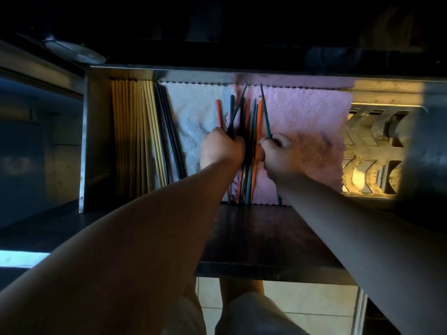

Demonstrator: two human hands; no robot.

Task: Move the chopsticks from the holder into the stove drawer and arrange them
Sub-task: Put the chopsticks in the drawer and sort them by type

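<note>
1. Closed around a bunch of dark chopsticks (232, 117), my left hand (221, 148) rests on the white cloth (193, 110) near the drawer (96, 131) middle.
2. Pinching one teal chopstick (264, 110), my right hand (280, 155) sits on the pink cloth (304, 117).
3. Between both hands lie loose orange and teal chopsticks (256, 131), crossing each other.
4. Yellow chopsticks (135, 131) and black chopsticks (169, 131) lie in neat rows along the drawer's left wall.

Dim kitchen w/ pale tiled floor (302, 308) below, warm light at right.
</note>
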